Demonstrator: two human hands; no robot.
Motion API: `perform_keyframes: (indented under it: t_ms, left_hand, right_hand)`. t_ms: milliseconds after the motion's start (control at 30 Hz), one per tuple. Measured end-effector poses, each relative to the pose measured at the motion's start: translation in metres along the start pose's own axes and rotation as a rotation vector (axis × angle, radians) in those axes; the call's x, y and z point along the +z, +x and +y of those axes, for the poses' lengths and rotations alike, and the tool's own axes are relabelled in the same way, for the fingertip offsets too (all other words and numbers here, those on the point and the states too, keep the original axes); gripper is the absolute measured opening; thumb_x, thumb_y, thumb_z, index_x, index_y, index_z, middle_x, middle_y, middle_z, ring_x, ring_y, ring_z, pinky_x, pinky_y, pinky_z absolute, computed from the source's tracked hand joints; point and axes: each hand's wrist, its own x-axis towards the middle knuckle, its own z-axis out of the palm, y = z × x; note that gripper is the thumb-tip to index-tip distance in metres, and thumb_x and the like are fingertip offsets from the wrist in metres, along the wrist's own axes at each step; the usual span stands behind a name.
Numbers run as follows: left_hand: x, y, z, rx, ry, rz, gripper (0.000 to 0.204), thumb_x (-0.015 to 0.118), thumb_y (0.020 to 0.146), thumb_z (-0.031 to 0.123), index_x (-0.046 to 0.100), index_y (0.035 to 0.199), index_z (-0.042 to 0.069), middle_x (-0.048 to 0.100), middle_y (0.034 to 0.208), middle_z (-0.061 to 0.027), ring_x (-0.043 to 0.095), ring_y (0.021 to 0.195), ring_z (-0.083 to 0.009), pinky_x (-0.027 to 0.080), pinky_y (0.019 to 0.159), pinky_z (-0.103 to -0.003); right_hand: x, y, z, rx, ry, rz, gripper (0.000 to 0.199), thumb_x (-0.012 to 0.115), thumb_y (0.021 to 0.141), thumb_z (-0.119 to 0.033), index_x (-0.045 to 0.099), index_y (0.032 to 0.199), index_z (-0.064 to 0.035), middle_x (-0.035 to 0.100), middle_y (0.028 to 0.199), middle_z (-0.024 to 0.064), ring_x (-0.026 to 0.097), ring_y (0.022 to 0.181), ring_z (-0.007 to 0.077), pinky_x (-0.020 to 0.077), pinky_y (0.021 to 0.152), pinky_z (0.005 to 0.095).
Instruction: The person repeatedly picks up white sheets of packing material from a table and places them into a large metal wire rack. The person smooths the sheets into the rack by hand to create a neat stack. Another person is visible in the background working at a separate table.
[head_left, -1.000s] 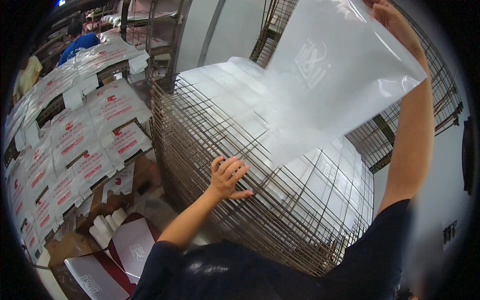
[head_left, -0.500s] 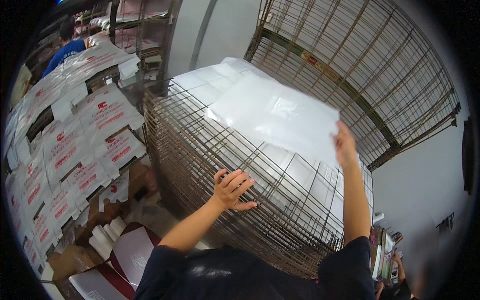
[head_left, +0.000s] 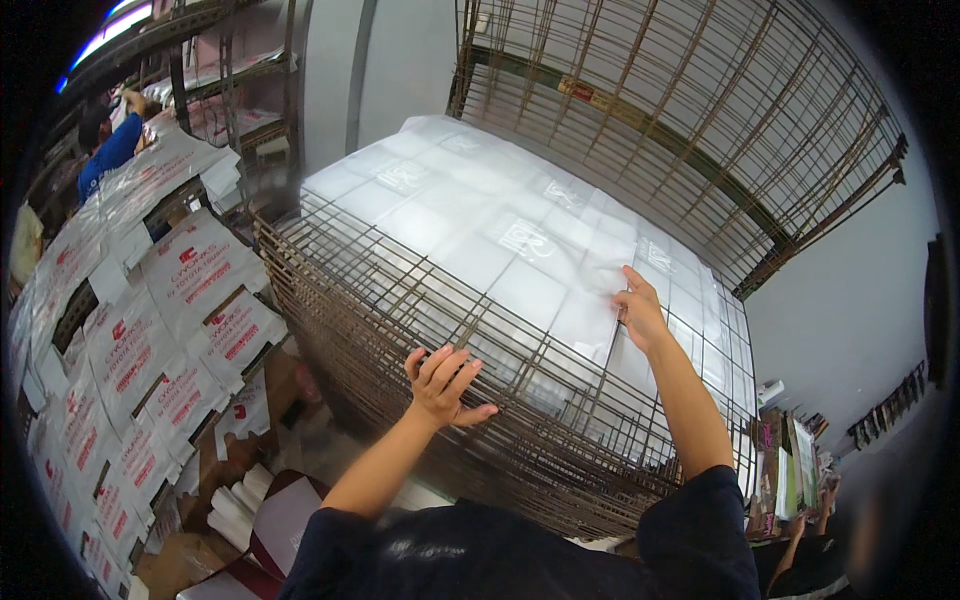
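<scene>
A frosted, translucent plastic bag (head_left: 520, 240) with a pale printed mark lies on the upper layer of a stacked wire drying rack (head_left: 470, 330). My right hand (head_left: 642, 315) is at the bag's right edge, thumb and fingers pinching it, the index finger extended; the film creases there. Similar pale-printed bags (head_left: 400, 178) lie around and beneath it, so their edges are hard to tell apart. On the rack's near edge rests my left hand (head_left: 440, 388), fingers spread over the wires and thumb apart, holding no bag.
Raised wire shelves (head_left: 660, 120) lean at the back. To the left, white bags with red print (head_left: 190, 265) cover another rack. Rolled white tubes (head_left: 240, 500) sit low at left. A person in blue (head_left: 115, 155) stands far left; another person's arm (head_left: 790, 550) shows lower right.
The bag that was lifted and sloping from my right hand now lies flat on the rack. My right hand has come lower and to the left; my left hand stays at the rack edge.
</scene>
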Motion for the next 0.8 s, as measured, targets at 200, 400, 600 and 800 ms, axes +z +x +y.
perform_keyframes:
  t_ms: [200, 400, 600, 800]
  left_hand:
    - [0.003, -0.001, 0.004, -0.036, -0.029, 0.033, 0.060, 0.046, 0.081, 0.066, 0.059, 0.109, 0.014, 0.054, 0.111, -0.0050, 0.043, 0.113, -0.0224, 0.020, 0.106, -0.046]
    - [0.003, -0.003, 0.003, -0.036, -0.020, 0.025, 0.061, 0.045, 0.081, 0.066, 0.057, 0.108, 0.013, 0.054, 0.110, -0.0069, 0.043, 0.113, -0.0241, 0.021, 0.105, -0.047]
    - [0.001, 0.000, 0.002, 0.015, 0.033, -0.014, 0.064, 0.038, 0.085, 0.065, 0.051, 0.112, 0.009, 0.050, 0.112, -0.0103, 0.042, 0.112, -0.0290, 0.022, 0.103, -0.049]
    - [0.004, -0.004, 0.003, 0.017, 0.059, 0.006, 0.064, 0.038, 0.085, 0.063, 0.051, 0.113, 0.006, 0.050, 0.114, -0.0126, 0.041, 0.116, -0.0319, 0.024, 0.101, -0.051]
  right_hand:
    - [0.002, -0.003, -0.001, 0.012, -0.005, 0.018, 0.072, 0.049, 0.077, 0.005, 0.022, 0.143, -0.0012, 0.020, 0.147, 0.0187, 0.055, 0.090, 0.0175, 0.0471, 0.075, 0.0302]
    - [0.006, -0.012, -0.008, 0.005, -0.089, 0.030, 0.072, 0.054, 0.077, 0.000, 0.025, 0.143, -0.0026, 0.027, 0.143, 0.0190, 0.056, 0.098, 0.0215, 0.0457, 0.079, 0.0328]
    - [0.006, -0.014, -0.006, -0.016, -0.158, 0.107, 0.070, 0.058, 0.075, -0.002, 0.031, 0.139, 0.0007, 0.042, 0.130, 0.0197, 0.058, 0.089, 0.0204, 0.0473, 0.072, 0.0322]
    - [0.000, -0.014, -0.004, 0.010, -0.193, 0.083, 0.062, 0.058, 0.077, 0.000, 0.037, 0.136, 0.0032, 0.040, 0.134, 0.0203, 0.059, 0.086, 0.0210, 0.0482, 0.077, 0.0313]
